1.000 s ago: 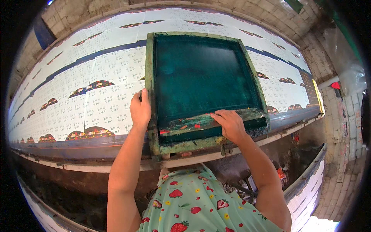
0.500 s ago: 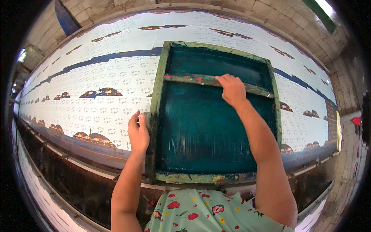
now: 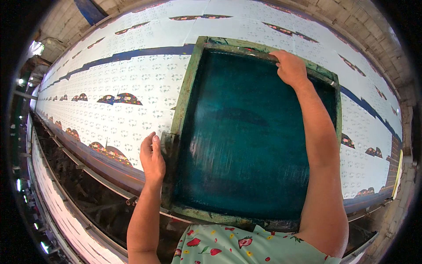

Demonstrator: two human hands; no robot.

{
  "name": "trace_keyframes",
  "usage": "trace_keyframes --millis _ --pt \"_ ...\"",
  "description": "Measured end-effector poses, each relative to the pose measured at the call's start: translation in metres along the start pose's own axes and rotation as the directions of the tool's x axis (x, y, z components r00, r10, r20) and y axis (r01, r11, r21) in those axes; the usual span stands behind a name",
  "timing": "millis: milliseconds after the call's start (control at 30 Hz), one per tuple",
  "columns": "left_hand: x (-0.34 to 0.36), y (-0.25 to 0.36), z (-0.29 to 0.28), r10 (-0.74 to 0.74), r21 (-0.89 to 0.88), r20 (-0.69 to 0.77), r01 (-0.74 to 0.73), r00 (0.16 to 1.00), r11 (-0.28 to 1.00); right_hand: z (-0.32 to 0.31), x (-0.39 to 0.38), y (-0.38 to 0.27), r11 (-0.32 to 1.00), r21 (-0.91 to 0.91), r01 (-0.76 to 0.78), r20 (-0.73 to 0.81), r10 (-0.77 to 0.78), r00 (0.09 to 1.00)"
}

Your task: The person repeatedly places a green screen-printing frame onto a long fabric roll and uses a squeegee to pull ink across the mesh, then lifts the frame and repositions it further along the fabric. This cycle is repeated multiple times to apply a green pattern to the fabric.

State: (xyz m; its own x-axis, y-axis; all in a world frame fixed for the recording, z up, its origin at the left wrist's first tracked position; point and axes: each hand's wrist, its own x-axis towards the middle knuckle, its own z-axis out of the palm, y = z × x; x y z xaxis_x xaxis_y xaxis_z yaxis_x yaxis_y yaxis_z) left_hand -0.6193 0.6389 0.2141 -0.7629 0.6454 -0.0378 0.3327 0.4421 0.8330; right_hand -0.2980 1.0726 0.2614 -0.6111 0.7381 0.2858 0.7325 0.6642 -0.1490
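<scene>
A screen-printing frame with worn green wooden sides lies on white printed fabric. Dark teal mesh fills it, wet-looking and streaked. My right hand grips a long, paint-stained squeegee at the frame's far side, my forearm reaching across the mesh. The squeegee lies close along the far rim, so the two are hard to tell apart there. My left hand is beside a block on the frame's left side, fingers extended upward and holding nothing; whether it touches the block is unclear.
The fabric covers a long table, with small motifs, dark floral scallops and a dark blue band. A metal rail with a pipe end runs along the near edge. Beyond stands a block wall.
My right hand has pushed the squeegee away from me, from the upper part of the mesh to the far rim. My left hand stays by the frame's left side. The view has shifted.
</scene>
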Motion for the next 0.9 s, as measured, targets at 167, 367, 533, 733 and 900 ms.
trace_keyframes --millis 167,367,533,733,900 --pt "-0.001 -0.003 0.0 0.01 0.006 -0.011 -0.01 1.0 1.0 0.007 -0.005 0.009 0.999 -0.014 0.052 0.025 -0.052 0.998" --pt "0.002 0.0 0.001 0.055 0.044 -0.011 -0.054 0.998 0.998 0.001 0.003 0.016 0.998 -0.049 -0.04 0.107 0.045 0.993" --pt "0.001 0.004 0.002 0.096 0.02 -0.032 -0.095 0.995 0.995 -0.018 -0.015 -0.006 0.996 -0.072 -0.053 0.227 0.068 0.972" --pt "0.003 0.018 -0.005 0.082 0.043 0.131 -0.089 0.988 0.995 -0.047 -0.098 -0.059 1.0 -0.004 -0.001 0.359 0.003 0.933" --pt "0.005 0.006 -0.006 0.093 -0.061 0.137 -0.086 0.986 0.994 -0.074 -0.206 -0.134 0.997 0.052 0.048 0.376 -0.064 0.924"
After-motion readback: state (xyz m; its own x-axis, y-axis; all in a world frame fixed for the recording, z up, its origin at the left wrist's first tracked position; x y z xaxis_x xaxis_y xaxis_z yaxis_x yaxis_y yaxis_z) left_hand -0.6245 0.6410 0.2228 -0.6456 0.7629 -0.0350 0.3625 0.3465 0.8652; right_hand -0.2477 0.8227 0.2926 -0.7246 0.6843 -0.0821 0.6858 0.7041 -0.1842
